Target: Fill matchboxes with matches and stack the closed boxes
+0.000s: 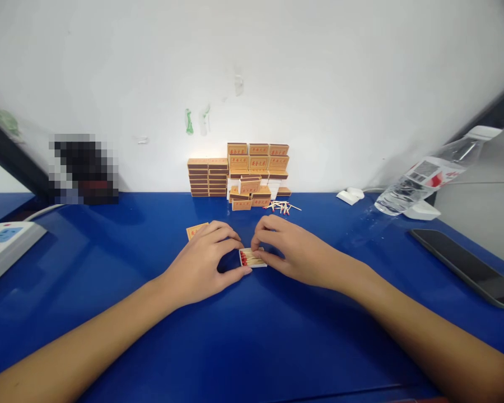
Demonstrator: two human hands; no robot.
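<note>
A small white matchbox tray (259,266) lies on the blue table, holding several red-tipped matches (248,259) laid lengthwise. Around its left end is my left hand (204,260), with fingertips at the far edge and thumb at the near edge. My right hand (292,246) reaches in from the right, thumb and fingers pinched together over the matches; whether a match is between them is hidden. A yellow matchbox sleeve (195,230) lies partly covered behind my left hand. Beyond my right hand is a loose pile of matches (283,207).
Matchboxes (208,178) stand stacked against the wall, with more boxes (258,162) piled beside them. At the right are a tilted plastic bottle (432,170), a phone (470,268) and a white plug-like object (350,195). A power strip (12,252) sits at the left.
</note>
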